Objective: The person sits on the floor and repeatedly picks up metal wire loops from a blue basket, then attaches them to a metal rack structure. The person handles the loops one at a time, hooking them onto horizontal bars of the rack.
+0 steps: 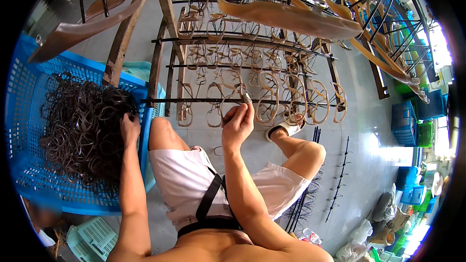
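Observation:
My left hand (pixel 130 128) is at the right edge of a heap of dark, glossy eyeglass frames (pixel 82 131) in a blue plastic basket (pixel 87 205). Its fingers curl round part of the heap; the fingertips are partly hidden. In front of me, my right hand (pixel 238 122) is raised to the lowest bar (pixel 194 100) of a rack, thumb and fingers pinched together on a translucent brown eyeglass frame (pixel 233 80). A small pale spot shows at the fingertips. More translucent eyeglass frames (pixel 268 94) hang along that bar, to the right of this hand.
Higher rack bars (pixel 233 40) carry rows of frames, with large brown pieces (pixel 291 17) hanging closest overhead. Wooden posts (pixel 127 34) stand beside the basket. Spiked black rods (pixel 338 179) lie on the grey floor at right. Blue crates (pixel 404 122) and plastic bags (pixel 357 242) are farther right.

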`<control>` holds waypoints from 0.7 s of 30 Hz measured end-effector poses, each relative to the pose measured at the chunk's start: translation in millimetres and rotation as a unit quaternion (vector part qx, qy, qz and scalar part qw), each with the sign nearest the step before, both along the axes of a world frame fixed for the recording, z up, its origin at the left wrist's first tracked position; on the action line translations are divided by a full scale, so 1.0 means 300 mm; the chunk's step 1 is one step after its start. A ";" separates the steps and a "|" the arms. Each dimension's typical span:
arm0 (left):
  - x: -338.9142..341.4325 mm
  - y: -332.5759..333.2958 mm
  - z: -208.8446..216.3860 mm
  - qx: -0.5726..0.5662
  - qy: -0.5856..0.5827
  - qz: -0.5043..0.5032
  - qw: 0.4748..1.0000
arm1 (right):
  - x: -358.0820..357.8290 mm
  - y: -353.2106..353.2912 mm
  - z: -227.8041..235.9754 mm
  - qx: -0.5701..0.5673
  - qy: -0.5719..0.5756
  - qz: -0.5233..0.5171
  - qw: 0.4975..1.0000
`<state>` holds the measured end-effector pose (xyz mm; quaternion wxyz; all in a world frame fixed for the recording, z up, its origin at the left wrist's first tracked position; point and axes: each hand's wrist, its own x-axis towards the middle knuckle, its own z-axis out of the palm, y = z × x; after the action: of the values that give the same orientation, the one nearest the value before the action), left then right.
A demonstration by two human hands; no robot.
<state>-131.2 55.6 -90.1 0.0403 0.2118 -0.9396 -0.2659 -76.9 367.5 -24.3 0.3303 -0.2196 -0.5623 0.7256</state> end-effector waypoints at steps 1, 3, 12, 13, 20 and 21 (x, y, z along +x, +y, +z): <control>-0.004 -0.016 -0.025 0.007 0.006 -0.015 1.000 | 0.000 -0.011 0.002 -0.029 0.011 0.001 1.000; 0.000 -0.034 -0.053 0.021 0.016 -0.043 0.999 | 0.000 -0.033 0.040 -0.076 0.019 0.000 0.997; 0.108 0.080 0.148 0.031 0.243 0.027 0.969 | -0.006 -0.015 0.060 -0.135 0.042 0.001 0.990; 0.129 0.057 0.134 0.052 0.230 0.033 0.971 | -0.002 -0.015 0.055 -0.140 0.044 0.004 0.989; 0.256 0.036 0.141 0.111 0.250 0.000 0.962 | -0.002 -0.027 0.070 -0.140 0.023 0.008 0.990; 0.267 0.020 0.127 0.123 0.230 0.011 0.965 | -0.002 -0.035 0.086 -0.135 0.007 -0.007 0.991</control>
<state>-51.1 61.5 -52.1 0.2322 0.1587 -0.8627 -0.4203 -77.4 357.0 1.5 0.3068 -0.2612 -0.4557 0.7937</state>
